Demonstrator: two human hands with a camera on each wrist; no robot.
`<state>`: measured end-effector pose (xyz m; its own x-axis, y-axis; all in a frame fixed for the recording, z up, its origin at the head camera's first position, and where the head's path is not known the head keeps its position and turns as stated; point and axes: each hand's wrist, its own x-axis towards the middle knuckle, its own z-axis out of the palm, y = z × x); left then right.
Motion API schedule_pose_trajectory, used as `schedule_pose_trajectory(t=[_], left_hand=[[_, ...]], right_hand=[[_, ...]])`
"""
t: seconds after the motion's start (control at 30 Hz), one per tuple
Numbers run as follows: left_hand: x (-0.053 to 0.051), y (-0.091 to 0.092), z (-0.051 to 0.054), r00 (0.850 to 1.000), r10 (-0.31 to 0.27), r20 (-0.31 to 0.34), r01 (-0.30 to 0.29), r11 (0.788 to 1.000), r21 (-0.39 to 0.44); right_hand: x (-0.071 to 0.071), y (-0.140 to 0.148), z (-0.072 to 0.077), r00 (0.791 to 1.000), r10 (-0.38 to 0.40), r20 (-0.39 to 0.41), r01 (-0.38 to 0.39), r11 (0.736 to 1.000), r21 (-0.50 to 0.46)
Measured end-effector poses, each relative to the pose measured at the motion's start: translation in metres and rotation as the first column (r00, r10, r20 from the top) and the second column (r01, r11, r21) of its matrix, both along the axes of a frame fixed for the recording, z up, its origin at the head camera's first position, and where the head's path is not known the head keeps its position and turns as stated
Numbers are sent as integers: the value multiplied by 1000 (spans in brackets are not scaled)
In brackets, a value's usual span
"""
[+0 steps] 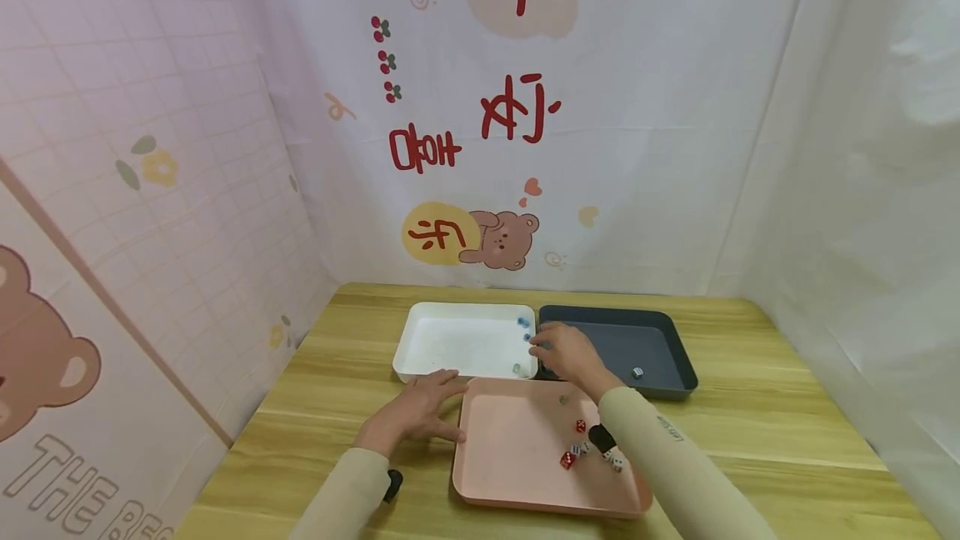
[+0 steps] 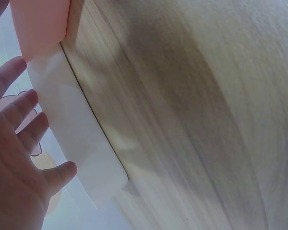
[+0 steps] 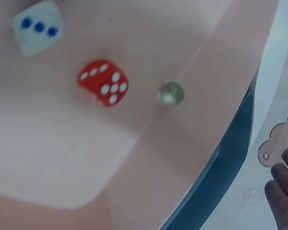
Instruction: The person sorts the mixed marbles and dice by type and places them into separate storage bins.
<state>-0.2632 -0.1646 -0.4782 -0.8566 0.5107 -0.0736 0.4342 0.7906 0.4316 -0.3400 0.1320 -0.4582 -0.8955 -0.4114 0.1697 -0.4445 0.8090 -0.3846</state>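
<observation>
My right hand (image 1: 567, 351) is above the edge where the white tray (image 1: 457, 307) meets the dark blue-grey tray (image 1: 678, 348). Its fingers are extended, and I see nothing held between them. Near the fingertips, blue marbles (image 1: 522, 322) lie in the white tray's right end, with a pale green marble (image 1: 516, 368) closer to the front. By the pink tray (image 1: 480, 486), my left hand (image 1: 416, 408) has its fingers spread at the left rim and grips nothing. Inside that tray are red dice (image 3: 103, 82), white dice (image 3: 38, 28) and one clear marble (image 3: 171, 93).
A single white die (image 1: 637, 372) lies in the dark tray. All three trays stand close together on a wood-grain table (image 1: 300, 448). Behind them hangs a printed cloth (image 1: 637, 215), with more cloth along both sides.
</observation>
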Motion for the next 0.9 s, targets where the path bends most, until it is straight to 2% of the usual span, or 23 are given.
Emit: schedule_pose_trajectory(t=[0.33,0.7,0.9], left_hand=[[0,-1,0,1000,5,-6,-5,1000,5],[1,0,1,1000,-18,-4,18,1000,18],[-1,1,1,1000,-5,0,5,1000,15]], right_hand=[[-2,12,-2,999,-34,22,34,999,-13],[4,29,-3,999,-24,31,24,999,-23],[6,35,-3,999,-13,34,14,1000,-5]])
